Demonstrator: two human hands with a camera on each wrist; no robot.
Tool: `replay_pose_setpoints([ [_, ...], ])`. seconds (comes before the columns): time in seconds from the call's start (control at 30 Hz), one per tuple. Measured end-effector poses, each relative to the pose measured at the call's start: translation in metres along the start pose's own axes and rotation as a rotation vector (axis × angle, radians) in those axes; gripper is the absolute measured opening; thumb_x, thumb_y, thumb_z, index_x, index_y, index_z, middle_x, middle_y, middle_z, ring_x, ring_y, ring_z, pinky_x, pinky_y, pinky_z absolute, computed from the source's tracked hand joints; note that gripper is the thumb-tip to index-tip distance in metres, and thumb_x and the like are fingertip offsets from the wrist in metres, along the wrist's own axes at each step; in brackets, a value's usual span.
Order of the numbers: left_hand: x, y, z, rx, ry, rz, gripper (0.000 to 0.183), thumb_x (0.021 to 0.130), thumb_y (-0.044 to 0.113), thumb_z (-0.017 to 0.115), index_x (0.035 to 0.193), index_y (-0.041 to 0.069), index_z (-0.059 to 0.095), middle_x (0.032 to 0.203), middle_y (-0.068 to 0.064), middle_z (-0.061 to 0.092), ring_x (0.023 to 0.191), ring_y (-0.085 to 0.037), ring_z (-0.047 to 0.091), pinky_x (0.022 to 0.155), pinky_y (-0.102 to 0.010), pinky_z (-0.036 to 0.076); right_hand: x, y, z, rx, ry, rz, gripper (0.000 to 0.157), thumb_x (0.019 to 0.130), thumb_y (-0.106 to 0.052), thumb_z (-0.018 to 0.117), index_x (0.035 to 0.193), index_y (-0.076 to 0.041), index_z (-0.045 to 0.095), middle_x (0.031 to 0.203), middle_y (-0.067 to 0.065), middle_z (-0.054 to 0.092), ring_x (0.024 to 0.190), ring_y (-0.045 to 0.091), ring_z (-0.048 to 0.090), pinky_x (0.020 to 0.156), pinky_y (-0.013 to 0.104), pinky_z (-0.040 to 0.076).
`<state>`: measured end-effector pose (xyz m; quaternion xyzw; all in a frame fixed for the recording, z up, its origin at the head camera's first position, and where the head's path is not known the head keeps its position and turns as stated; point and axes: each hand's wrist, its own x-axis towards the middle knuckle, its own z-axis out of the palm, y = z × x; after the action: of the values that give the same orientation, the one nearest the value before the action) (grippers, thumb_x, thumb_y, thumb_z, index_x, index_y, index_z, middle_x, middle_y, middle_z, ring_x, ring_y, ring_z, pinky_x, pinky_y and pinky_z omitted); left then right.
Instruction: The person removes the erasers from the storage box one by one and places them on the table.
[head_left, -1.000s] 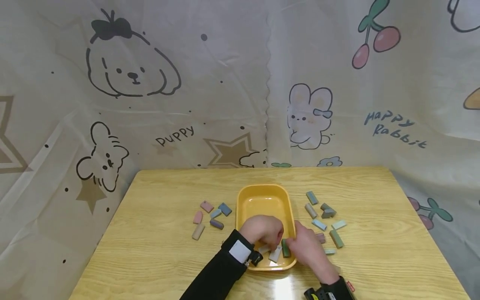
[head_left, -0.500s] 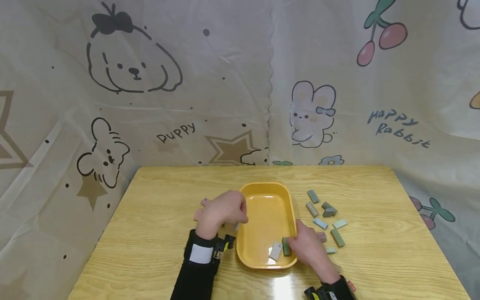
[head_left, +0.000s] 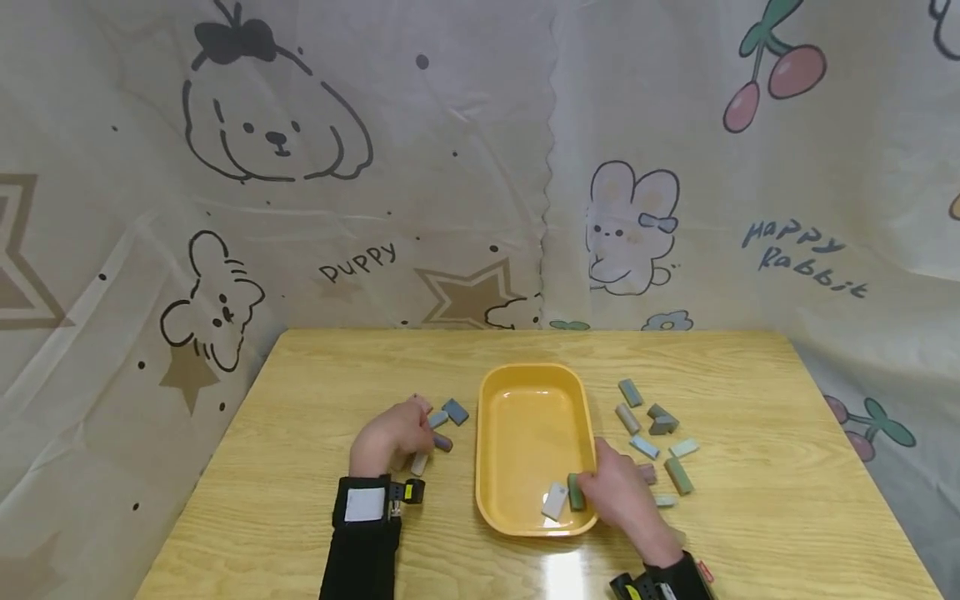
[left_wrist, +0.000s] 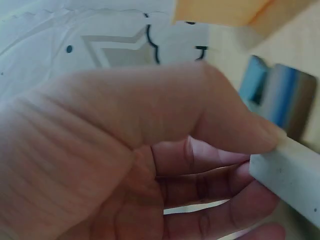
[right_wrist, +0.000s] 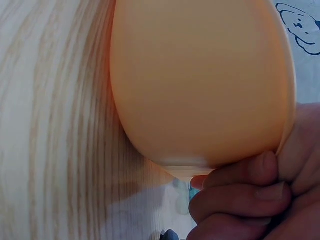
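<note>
My left hand (head_left: pixel 388 437) is low over the blocks left of the tray. In the left wrist view its thumb and fingers pinch the end of a whitish toy block (left_wrist: pixel 290 170). At the right side of the yellow tray (head_left: pixel 486 433), my right hand (head_left: pixel 622 487) grips the rim, thumb inside. The right wrist view shows its fingers curled against the tray's outer wall (right_wrist: pixel 200 90). Inside the tray lie a white block (head_left: pixel 555 502) and a green block (head_left: pixel 576 492), the green one right at the thumb.
Near the left hand lie a pink block (head_left: pixel 421 403), a light blue block (head_left: pixel 437 419), a darker blue block (head_left: pixel 455 411) and a purple block (head_left: pixel 442 442). Several more are scattered right of the tray, among them a green block (head_left: pixel 678 476) and a light blue block (head_left: pixel 645 447).
My left hand has moved from inside the tray out to the blocks on the left. A pale block that lay by it in the tray is gone from there. The right hand stays on the rim.
</note>
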<state>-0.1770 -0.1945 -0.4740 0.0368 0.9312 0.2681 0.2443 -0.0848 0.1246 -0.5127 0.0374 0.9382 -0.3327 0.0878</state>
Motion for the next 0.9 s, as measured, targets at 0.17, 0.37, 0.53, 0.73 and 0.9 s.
replay_pose_setpoints([
  [0.17,0.001,-0.001,0.003,0.032,0.014,-0.001,0.018,0.075,0.006,0.071,0.069,0.008,0.054,0.068,-0.001,0.046,0.056,-0.016,0.04,0.048,-0.028,0.031,-0.001,-0.001,0.0,-0.017,-0.008,0.006,0.046,0.079,-0.018,0.062,0.121,0.0,0.054,0.1,0.016,0.071,0.075,0.021,0.059,0.076,0.045,0.037],
  [0.37,-0.002,0.026,-0.009,0.055,0.121,0.101,0.013,0.079,0.008,0.066,0.072,0.01,0.055,0.067,-0.002,0.047,0.058,-0.018,0.043,0.052,-0.03,0.034,0.0,-0.001,-0.001,0.024,-0.005,0.003,0.045,0.079,-0.014,0.061,0.121,0.0,0.053,0.101,0.017,0.069,0.073,0.019,0.059,0.061,0.034,0.045],
  [0.53,-0.001,0.074,-0.007,0.119,0.189,0.249,0.012,0.078,0.009,0.064,0.09,0.009,0.062,0.073,-0.003,0.052,0.067,-0.019,0.049,0.06,-0.032,0.039,-0.001,-0.001,-0.003,0.027,-0.006,0.009,0.046,0.08,-0.014,0.06,0.123,0.0,0.052,0.104,0.018,0.069,0.071,0.019,0.058,0.058,0.032,0.044],
  [0.73,0.005,0.127,0.03,0.21,0.028,0.358,0.019,0.08,0.016,0.069,0.097,0.009,0.064,0.079,0.0,0.055,0.068,-0.015,0.051,0.06,-0.028,0.041,-0.001,0.0,-0.003,0.024,0.0,0.003,0.043,0.08,-0.015,0.062,0.121,-0.001,0.054,0.1,0.016,0.07,0.071,0.017,0.059,0.059,0.032,0.045],
  [0.9,0.006,0.153,0.064,0.307,-0.081,0.345,0.022,0.077,0.018,0.075,0.093,0.011,0.063,0.079,0.003,0.058,0.063,-0.012,0.052,0.054,-0.025,0.04,0.0,-0.001,-0.002,0.048,-0.002,-0.001,0.041,0.08,-0.013,0.063,0.118,-0.001,0.055,0.095,0.013,0.069,0.069,0.016,0.059,0.057,0.032,0.046],
])
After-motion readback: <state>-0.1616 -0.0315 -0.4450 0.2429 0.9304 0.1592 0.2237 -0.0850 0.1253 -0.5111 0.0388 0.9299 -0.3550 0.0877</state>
